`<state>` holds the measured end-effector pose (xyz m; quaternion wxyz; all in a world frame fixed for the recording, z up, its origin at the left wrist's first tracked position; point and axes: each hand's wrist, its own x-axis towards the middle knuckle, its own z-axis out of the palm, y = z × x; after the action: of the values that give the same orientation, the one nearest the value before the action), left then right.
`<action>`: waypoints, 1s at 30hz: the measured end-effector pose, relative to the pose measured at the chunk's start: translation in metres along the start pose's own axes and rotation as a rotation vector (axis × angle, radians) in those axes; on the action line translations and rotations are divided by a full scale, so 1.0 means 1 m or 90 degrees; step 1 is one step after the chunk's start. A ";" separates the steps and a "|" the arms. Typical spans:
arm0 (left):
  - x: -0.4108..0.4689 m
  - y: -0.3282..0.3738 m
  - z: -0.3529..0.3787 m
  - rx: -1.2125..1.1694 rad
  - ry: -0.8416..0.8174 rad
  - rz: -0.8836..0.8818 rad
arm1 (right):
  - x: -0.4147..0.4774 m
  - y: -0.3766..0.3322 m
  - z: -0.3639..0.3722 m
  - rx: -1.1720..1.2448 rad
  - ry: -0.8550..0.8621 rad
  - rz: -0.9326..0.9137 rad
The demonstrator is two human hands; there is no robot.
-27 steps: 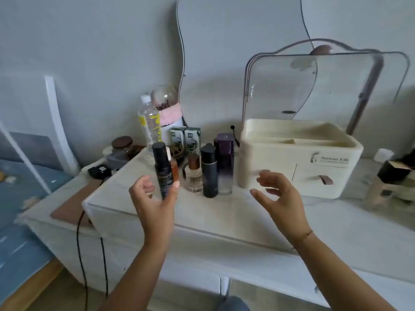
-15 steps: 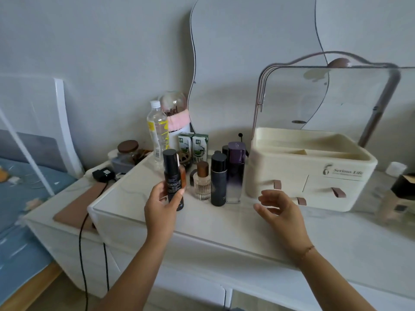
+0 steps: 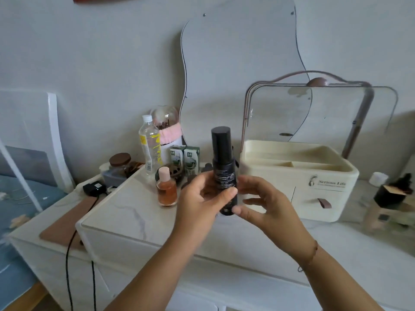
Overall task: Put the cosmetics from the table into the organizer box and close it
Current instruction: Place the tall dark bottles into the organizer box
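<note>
My left hand [image 3: 202,198] grips a tall black bottle [image 3: 222,160] upright in front of me, above the marble table top [image 3: 125,212]. My right hand [image 3: 265,203] touches the bottle's lower end with thumb and fingertips. The cream organizer box [image 3: 298,182] stands to the right with its clear lid [image 3: 318,117] raised and its top tray showing. A small orange bottle with a pink cap [image 3: 166,187] stands on the table left of my hands. The other cosmetic bottles are hidden behind my hands and the black bottle.
Behind stand a clear water bottle [image 3: 150,144], two green cartons [image 3: 184,157], a brown-lidded jar [image 3: 119,163] and a wavy mirror [image 3: 242,70] on the wall. A black-capped bottle [image 3: 390,194] and small white pot [image 3: 378,178] sit at the right. A charger [image 3: 94,188] and cable lie at the left.
My left hand has lifted the black bottle off the table and brought it right, toward the middle. My right hand has come up to touch its lower end.
</note>
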<state>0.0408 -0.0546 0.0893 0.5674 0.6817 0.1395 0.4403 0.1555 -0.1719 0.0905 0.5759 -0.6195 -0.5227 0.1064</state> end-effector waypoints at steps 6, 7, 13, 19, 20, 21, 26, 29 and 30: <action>0.035 0.031 0.068 -0.011 -0.023 0.017 | 0.027 -0.030 -0.061 -0.094 -0.015 -0.015; 0.041 0.034 0.078 -0.017 -0.035 0.024 | 0.032 -0.030 -0.069 -0.112 -0.013 -0.015; 0.056 0.012 0.109 0.243 -0.053 0.090 | 0.070 -0.004 -0.114 -0.216 0.105 0.044; 0.051 -0.025 0.106 0.465 -0.112 0.190 | 0.111 0.038 -0.125 -0.244 0.125 0.159; 0.050 -0.028 0.105 0.472 -0.113 0.197 | 0.118 0.045 -0.125 -0.230 0.128 0.173; 0.049 -0.030 0.104 0.471 -0.116 0.201 | 0.126 0.050 -0.124 -0.216 0.129 0.192; 0.049 -0.038 0.102 0.455 -0.116 0.225 | 0.157 0.071 -0.124 -0.173 0.099 0.278; 0.049 -0.042 0.102 0.450 -0.112 0.230 | 0.166 0.078 -0.120 -0.210 0.083 0.286; 0.049 -0.043 0.102 0.452 -0.111 0.233 | 0.168 0.080 -0.119 -0.227 0.083 0.283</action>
<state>0.1602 -0.0735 0.0756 0.2190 0.8834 0.1106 0.3994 0.3571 -0.0971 0.1412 0.4532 -0.8157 -0.3462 0.0966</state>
